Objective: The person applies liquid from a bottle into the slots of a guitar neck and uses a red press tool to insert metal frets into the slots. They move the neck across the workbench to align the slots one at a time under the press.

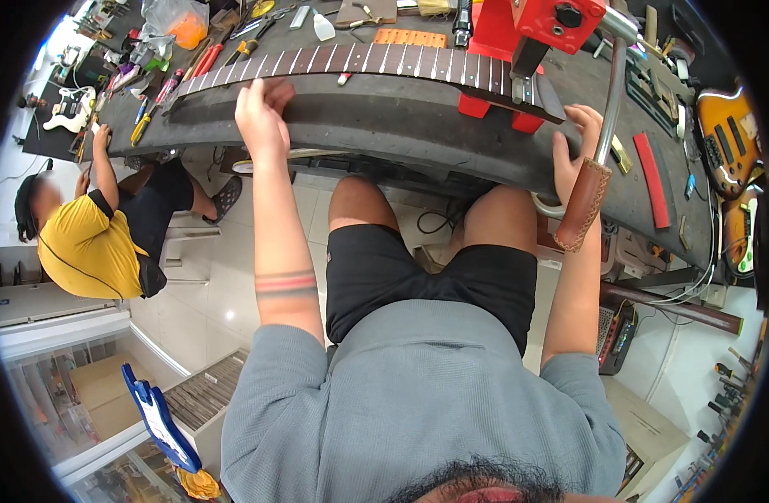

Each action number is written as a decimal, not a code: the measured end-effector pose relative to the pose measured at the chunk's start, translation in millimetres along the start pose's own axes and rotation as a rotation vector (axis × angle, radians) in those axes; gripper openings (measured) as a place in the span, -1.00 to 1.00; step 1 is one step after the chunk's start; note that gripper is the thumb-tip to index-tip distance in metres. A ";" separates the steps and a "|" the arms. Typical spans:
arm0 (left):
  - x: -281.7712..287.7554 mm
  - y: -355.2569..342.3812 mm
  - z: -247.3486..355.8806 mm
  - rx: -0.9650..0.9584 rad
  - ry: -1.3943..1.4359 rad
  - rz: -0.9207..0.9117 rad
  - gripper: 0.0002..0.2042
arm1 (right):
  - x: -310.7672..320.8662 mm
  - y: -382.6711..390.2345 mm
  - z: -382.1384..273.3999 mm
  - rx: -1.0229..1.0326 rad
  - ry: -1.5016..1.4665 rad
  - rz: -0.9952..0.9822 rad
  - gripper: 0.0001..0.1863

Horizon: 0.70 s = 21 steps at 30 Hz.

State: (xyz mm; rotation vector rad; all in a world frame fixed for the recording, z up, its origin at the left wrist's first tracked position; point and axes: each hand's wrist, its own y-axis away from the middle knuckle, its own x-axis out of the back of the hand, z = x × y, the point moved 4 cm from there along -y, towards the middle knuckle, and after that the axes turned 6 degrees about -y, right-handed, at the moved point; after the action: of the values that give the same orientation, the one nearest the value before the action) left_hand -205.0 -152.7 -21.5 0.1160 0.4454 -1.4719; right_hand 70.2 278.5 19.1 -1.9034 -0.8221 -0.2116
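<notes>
Across the top of the frame, a guitar neck lies beneath a red press. At upper left, the left hand curls at its near edge; I can't tell whether it grips. At upper right, the right hand stands wide, thumb and fingers apart, beside the neck's end.

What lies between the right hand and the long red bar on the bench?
In the head view, the lever and a small yellowish piece show between the right hand and the red bar.
</notes>
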 end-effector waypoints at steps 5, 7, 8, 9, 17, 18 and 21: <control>-26.5 105.5 23.1 -0.671 -1.201 -0.290 -0.63 | 11.1 40.3 3.6 0.029 0.354 -0.303 -0.30; -31.9 124.0 21.7 -0.840 -1.462 -0.400 -0.60 | 18.2 38.0 -16.0 -0.120 0.273 -0.189 -0.28; -31.1 125.4 25.3 -0.840 -1.458 -0.397 -0.60 | 20.0 42.7 -10.5 -0.063 0.387 -0.246 -0.24; -27.9 124.5 28.5 -0.766 -1.396 -0.447 -0.58 | 22.1 46.8 -6.5 -0.058 0.389 -0.246 -0.24; -43.5 142.1 7.0 -0.783 -1.395 -0.373 -0.59 | 15.0 51.5 -7.6 0.058 0.444 -0.212 -0.42; -44.8 141.4 4.9 -0.789 -1.396 -0.370 -0.59 | 16.0 51.4 -5.8 0.035 0.437 -0.193 -0.45; -45.2 141.6 5.9 -0.778 -1.392 -0.359 -0.59 | 14.8 53.2 -8.0 -0.009 0.399 -0.096 -0.43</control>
State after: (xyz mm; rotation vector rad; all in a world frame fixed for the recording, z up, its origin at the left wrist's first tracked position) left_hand -67.2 -97.0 -27.2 -1.5736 -0.1636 -1.2725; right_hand 116.3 264.5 -9.1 -1.7505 -0.6394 -0.6322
